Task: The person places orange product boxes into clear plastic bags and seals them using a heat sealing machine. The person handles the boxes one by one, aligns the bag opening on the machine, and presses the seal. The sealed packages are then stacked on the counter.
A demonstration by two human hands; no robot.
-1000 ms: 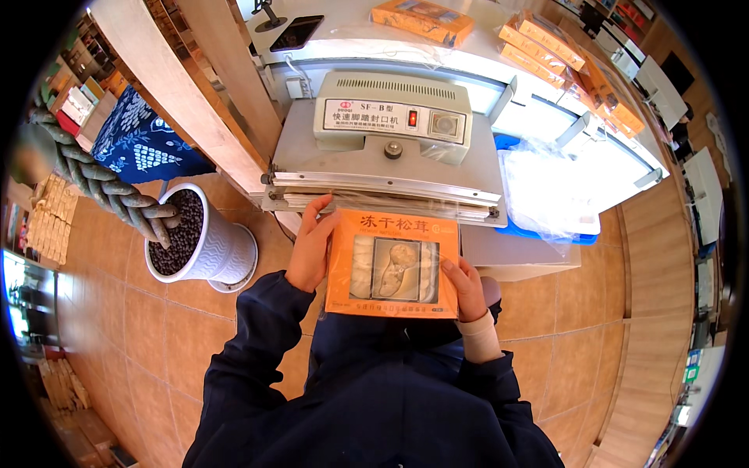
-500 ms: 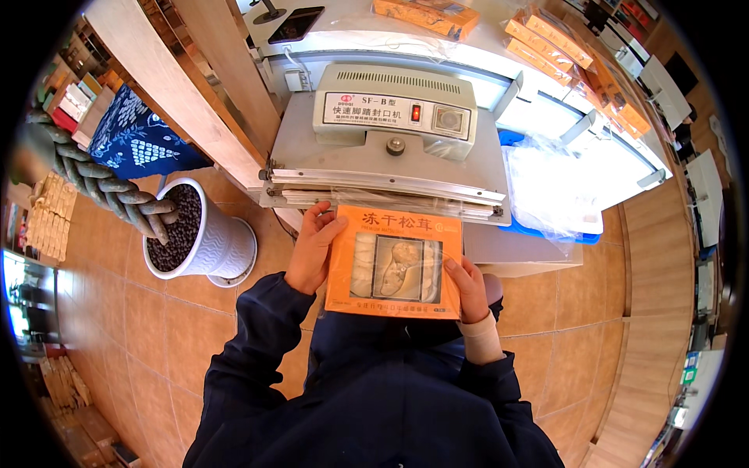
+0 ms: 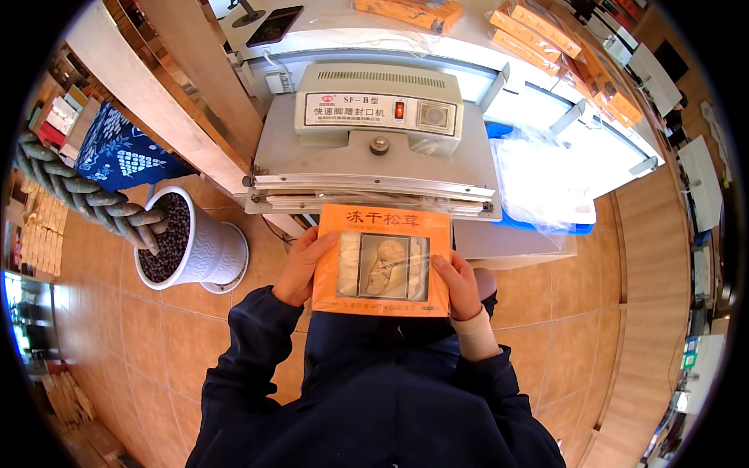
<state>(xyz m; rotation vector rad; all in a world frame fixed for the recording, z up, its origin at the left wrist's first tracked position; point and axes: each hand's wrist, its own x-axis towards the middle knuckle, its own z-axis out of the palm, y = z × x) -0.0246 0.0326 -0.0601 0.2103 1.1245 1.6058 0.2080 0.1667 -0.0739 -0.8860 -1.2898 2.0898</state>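
Between my hands is a flat orange box (image 3: 328, 261) with a clear window, through which pale dried mushroom pieces show. Clear plastic film is around it. My left hand (image 3: 300, 265) grips its left side, thumb on the front face; my right hand (image 3: 460, 287) holds the right side the same way. The box's top edge lies just in front of the sealing bars (image 3: 374, 187) of a beige bag sealer (image 3: 378, 78), and the film at that edge seems to reach the bars. Whether the film lies between the bars, I cannot tell. A red switch (image 3: 399, 111) is on the sealer's front.
A black phone (image 3: 275, 26) and several wrapped orange boxes (image 3: 546, 39) lie on the white table behind. Right of the sealer, clear bags (image 3: 542, 179) fill a blue tray (image 3: 585, 229). At left stand a wooden post (image 3: 168, 93) and a white planter (image 3: 211, 249) with a braided trunk.
My left hand has slid a little lower along the box's left side. The whole scene has shifted slightly left in view; both hands still hold the box.
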